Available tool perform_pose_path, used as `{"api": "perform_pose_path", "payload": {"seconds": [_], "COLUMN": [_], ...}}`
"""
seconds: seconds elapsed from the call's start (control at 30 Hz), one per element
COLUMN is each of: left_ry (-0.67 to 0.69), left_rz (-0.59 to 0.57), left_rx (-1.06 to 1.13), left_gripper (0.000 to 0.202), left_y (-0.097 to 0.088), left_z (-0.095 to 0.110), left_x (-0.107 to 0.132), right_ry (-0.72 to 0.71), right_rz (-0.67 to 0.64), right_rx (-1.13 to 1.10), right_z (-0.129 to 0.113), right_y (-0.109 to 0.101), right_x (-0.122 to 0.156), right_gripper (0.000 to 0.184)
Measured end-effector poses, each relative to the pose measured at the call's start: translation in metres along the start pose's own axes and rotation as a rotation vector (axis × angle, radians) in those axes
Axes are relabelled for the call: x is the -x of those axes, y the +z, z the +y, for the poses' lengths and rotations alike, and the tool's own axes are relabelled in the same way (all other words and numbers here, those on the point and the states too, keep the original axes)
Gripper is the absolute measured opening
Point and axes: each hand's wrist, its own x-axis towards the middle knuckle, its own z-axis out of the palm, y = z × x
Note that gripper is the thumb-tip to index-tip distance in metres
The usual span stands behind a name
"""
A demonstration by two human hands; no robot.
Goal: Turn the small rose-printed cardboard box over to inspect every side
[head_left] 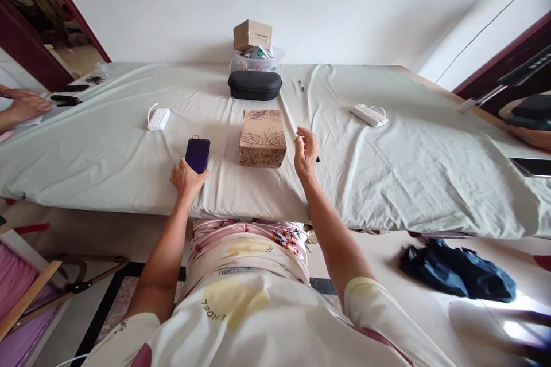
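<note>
My left hand (186, 179) grips the near end of a dark smartphone (198, 153) that lies on the cloth-covered table (387, 183). A patterned brown cardboard box (263, 137) stands just right of the phone. My right hand (305, 153) hovers right of the box with its fingers curled, and a thin dark tip like a pen (317, 159) pokes out beside it.
Behind the box lie a black zip case (255, 85), a clear tub (257, 59) with a small carton (252, 34) on top, and two white power strips (158, 118) (368, 115). Another person's hand (26, 106) rests at the left edge. A dark cloth (458, 270) lies on the floor.
</note>
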Motion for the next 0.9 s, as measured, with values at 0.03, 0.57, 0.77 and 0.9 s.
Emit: {"api": "perform_pose_path", "payload": {"seconds": [0.03,0.57,0.77,0.9], "left_ry": [-0.013,0.636,0.766,0.682], "left_rz": [-0.006,-0.102,-0.260,-0.209], "left_rx": [-0.030,0.648,0.922,0.874], "left_gripper": [0.084,0.084,0.086,0.087], "left_y": [0.003,0.044,0.088,0.109], "left_z": [0.000,0.036,0.093,0.093], "left_x": [-0.002,-0.018,-0.024,-0.018], "right_ry": [0.011,0.065,0.171,0.207], "right_rz": [-0.044,-0.387,-0.511,-0.644], "right_rx": [0.015,0.079,0.167,0.505], "right_z": [0.009,0.023,0.028,0.019], "right_y": [0.001,0.002,-0.001,-0.003], "right_x": [0.000,0.019,0.019,0.020], "right_gripper": [0.057,0.077,0.077,0.083]}}
